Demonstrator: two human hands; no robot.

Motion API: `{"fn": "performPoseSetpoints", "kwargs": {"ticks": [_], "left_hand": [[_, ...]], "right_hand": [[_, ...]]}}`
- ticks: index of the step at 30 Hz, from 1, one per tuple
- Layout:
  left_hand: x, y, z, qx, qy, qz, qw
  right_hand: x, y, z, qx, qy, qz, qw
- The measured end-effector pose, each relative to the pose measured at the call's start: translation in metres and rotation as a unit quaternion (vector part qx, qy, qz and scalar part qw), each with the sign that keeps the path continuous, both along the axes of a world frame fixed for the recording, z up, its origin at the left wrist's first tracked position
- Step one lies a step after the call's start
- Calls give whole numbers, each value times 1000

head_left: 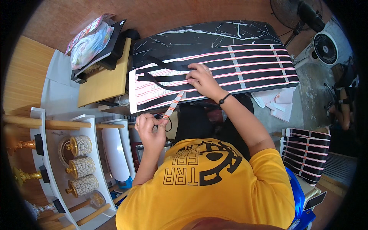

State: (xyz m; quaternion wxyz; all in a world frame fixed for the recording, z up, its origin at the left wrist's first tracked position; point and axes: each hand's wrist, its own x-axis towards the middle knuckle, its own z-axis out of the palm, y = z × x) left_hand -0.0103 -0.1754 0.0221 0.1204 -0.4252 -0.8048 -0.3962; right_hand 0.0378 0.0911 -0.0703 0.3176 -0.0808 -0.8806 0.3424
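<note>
My left hand point(150, 127) is closed in a pinch on the near end of a pale strip with orange bands point(175, 102). The strip slants up from it to the near edge of a striped sheet. Over that sheet, my right hand point(205, 80) has its fingers bent and closed on black strips point(170, 78), whose loose ends curl up to the left. The white sheet point(133, 92) has red lines and rows of print. Black strips run lengthwise on it, and grey cross strips point(237, 65) lie across them toward the right.
Beneath the sheet is a black marble-patterned table point(165, 44). A wooden stand point(105, 84) with a bag on top is left of it. White shelves point(92, 153) hold gold-lidded jars point(83, 167). A fan point(325, 48), loose papers point(278, 105) and another striped panel point(305, 155) are right.
</note>
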Motion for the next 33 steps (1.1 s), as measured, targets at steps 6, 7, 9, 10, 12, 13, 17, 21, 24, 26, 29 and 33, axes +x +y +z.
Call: {"fn": "performPoseSetpoints", "kwargs": {"ticks": [6, 7, 9, 10, 12, 13, 17, 21, 24, 26, 29, 33], "left_hand": [[3, -4, 5, 25, -21, -29, 999], [5, -8, 10, 30, -25, -45, 998], [10, -18, 19, 17, 2, -68, 998], [12, -22, 23, -11, 14, -81, 997], [14, -28, 27, -61, 33, -107, 992], [16, -31, 29, -83, 32, -108, 990], [28, -46, 27, -122, -39, -128, 983], [30, -68, 22, -151, -33, -83, 985], [32, -87, 9, -189, -60, -68, 978], [36, -100, -3, -182, -96, -56, 977], [40, -118, -26, -201, -98, -27, 974], [30, -134, -85, -110, -167, 37, 979]], "right_hand": [[9, -14, 1, 33, -78, -3, 996], [9, -15, 0, 42, -68, -6, 997], [8, -15, -1, 43, -83, -5, 996], [8, -14, -1, 42, -88, -4, 995], [8, -14, -3, 56, -79, -2, 995], [9, -14, -3, 58, -77, -4, 995], [10, -14, -6, 66, -76, -5, 995], [10, -15, -8, 77, -73, -4, 994], [9, -13, -10, 80, -64, -6, 995], [9, -13, -11, 77, -57, -3, 995], [8, -12, -13, 80, -43, -1, 996], [9, -11, -12, 72, -34, 10, 997]]}}
